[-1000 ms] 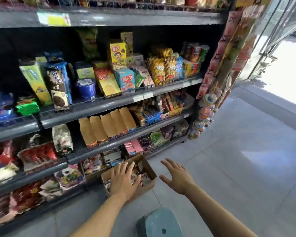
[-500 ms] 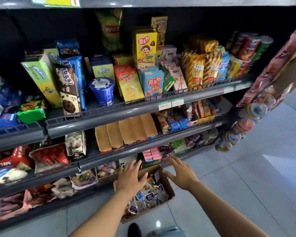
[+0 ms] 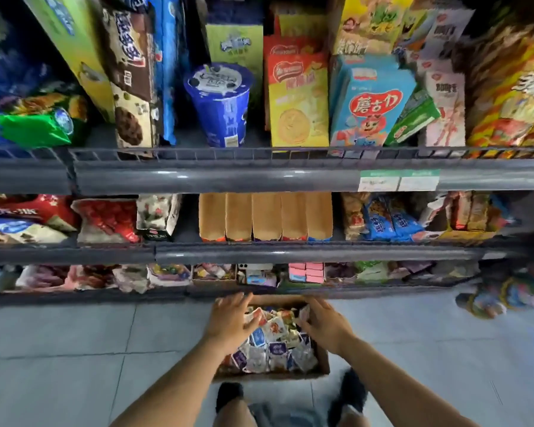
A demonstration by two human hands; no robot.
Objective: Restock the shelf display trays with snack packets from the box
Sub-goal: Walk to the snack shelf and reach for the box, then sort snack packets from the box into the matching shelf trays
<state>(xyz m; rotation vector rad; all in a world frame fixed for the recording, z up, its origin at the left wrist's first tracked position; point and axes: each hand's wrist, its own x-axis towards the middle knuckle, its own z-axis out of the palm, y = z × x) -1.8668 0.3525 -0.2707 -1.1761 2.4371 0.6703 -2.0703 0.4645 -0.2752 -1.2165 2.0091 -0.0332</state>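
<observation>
A brown cardboard box point(image 3: 323, 362) stands on the floor in front of the lowest shelf, filled with several small white and blue snack packets point(image 3: 275, 340). My left hand point(image 3: 230, 318) reaches into the box's left side, fingers spread and touching the packets. My right hand point(image 3: 322, 322) reaches into the right side, fingers resting on the packets near the far corner. Neither hand plainly grips a packet. Display trays point(image 3: 213, 277) with small snacks sit on the bottom shelf just beyond the box.
Grey shelf rails point(image 3: 259, 177) cross the view, loaded with biscuit boxes, a blue cup point(image 3: 221, 103) and brown cartons point(image 3: 265, 217). Grey tiled floor point(image 3: 74, 349) lies on both sides of the box. My feet point(image 3: 228, 392) stand just behind it. Hanging snacks point(image 3: 503, 294) dangle at right.
The view has swung down and closer to the shelves. Both hands have dropped from above the box's far edge into the box, onto the packets.
</observation>
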